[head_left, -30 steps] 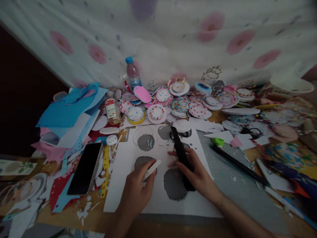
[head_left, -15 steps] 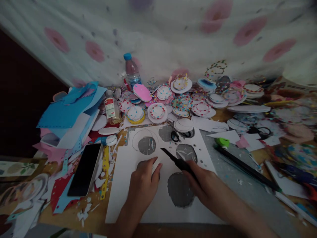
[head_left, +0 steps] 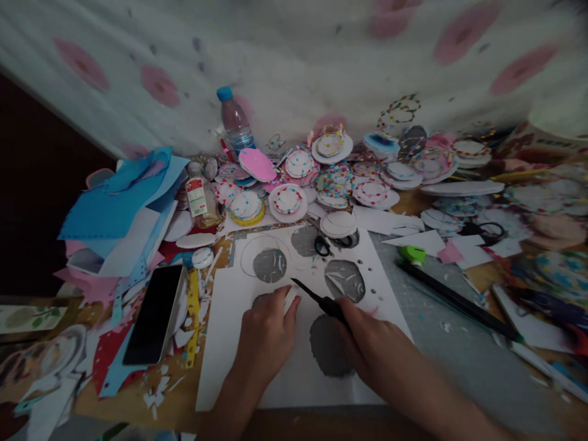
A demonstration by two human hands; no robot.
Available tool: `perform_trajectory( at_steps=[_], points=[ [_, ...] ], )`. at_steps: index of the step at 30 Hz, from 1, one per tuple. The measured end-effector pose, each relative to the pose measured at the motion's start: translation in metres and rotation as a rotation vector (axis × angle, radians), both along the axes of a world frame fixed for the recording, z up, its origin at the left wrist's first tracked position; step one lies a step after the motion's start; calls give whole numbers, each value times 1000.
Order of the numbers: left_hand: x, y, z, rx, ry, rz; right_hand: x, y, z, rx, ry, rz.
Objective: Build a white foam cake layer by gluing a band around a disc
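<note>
My left hand (head_left: 269, 327) rests on a white sheet (head_left: 234, 367) with its fingers curled together, pinching a small white paper piece (head_left: 288, 299) against it. My right hand (head_left: 370, 343) grips a black pointed cutting tool (head_left: 316, 297), whose tip aims up and left, close to my left fingertips. The sheet has round holes (head_left: 344, 280) cut in it, and a grey mat shows through them. One hole (head_left: 328, 346) lies partly under my right hand.
A black phone (head_left: 154, 312) lies left of the sheet beside a stack of blue and pink paper (head_left: 114, 214). Several decorated paper discs (head_left: 287, 201), a water bottle (head_left: 233, 122), a small bottle (head_left: 198, 199), scissors (head_left: 324, 245) and a long black ruler (head_left: 454, 300) crowd the back and right.
The black tool has swung from pointing away to pointing up-left, low over the sheet. My left hand has lowered onto the sheet. The camera view shifted slightly.
</note>
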State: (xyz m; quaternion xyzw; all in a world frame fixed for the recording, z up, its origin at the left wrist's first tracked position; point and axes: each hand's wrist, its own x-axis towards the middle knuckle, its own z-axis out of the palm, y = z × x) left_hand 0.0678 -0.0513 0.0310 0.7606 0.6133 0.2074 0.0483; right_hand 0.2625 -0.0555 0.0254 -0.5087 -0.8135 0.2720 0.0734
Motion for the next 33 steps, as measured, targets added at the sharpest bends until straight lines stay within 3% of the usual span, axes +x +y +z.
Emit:
perform_trajectory(
  at_steps=[13,24,33],
  points=[
    [10,-2,-7,230,196,-116,-6,-2,-1,58,-144,-14],
    [11,-1,-4,114,153,-6,-4,-5,5,3,-223,8],
    [15,0,-3,200,198,-105,-8,-5,3,-4,-287,10]
  ],
)
